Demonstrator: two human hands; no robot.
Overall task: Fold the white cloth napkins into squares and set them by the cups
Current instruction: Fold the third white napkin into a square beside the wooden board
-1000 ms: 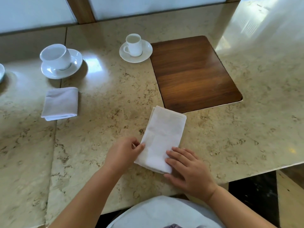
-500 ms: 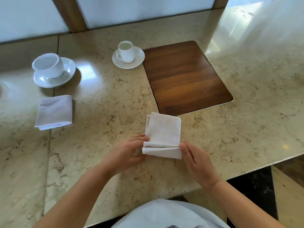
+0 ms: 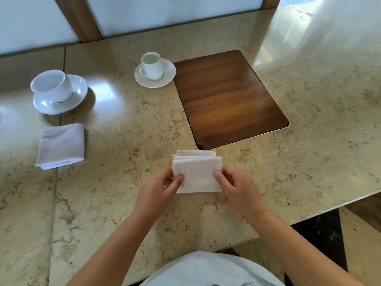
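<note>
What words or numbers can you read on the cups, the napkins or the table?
None: no words, numbers, labels or signs show.
Small cup and big cup: plain white.
Napkin in the hands and folded napkin: plain white cloth.
Wooden board and marble table: only grain and veining.

Setting: café or restaurant dining room | polished beige marble tabletop [image 3: 127, 131] | wooden inset panel [image 3: 228, 96] just beyond the held napkin [image 3: 196, 174] | white cup on saucer [image 3: 153, 68] farther beyond | larger cup and saucer [image 3: 58, 90] far left, folded napkin [image 3: 61, 145] before it | frosted panes [image 3: 165, 11] in wood framing behind.
</note>
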